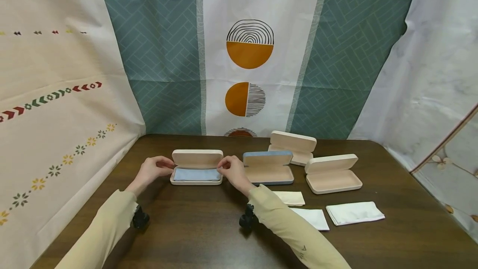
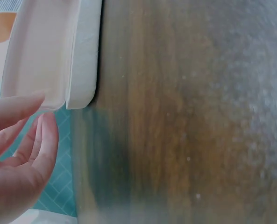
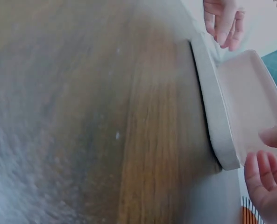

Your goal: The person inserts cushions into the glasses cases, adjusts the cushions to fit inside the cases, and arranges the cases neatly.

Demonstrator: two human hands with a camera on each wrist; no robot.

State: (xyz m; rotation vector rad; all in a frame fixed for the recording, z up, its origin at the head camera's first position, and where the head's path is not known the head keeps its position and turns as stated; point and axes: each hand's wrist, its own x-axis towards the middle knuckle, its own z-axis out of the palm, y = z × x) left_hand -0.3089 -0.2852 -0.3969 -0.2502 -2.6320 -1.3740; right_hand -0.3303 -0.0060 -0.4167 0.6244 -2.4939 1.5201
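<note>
A cream glasses case [image 1: 196, 183] stands with its lid raised, and a folded light-blue cloth [image 1: 197, 174] lies inside its base. At the left end of this case is my left hand [image 1: 157, 167], its fingertips close to the lid's edge. My right hand [image 1: 234, 171] is at the opposite end, fingertips by the lid and the cloth's corner. In the left wrist view a gap shows between the thumb and bent fingers of the left hand [image 2: 24, 144]. Thumb and fingers of the right hand [image 3: 271, 172] are likewise apart in the right wrist view.
Right of the right hand stands a blue glasses case [image 1: 268, 175] with its lid up. Two cream cases, one behind [image 1: 293, 141] and one farther right [image 1: 333, 181], are raised too. Folded cloths, pale yellow [image 1: 291, 198] and white [image 1: 354, 213], lie nearer on the brown table [image 1: 194, 227].
</note>
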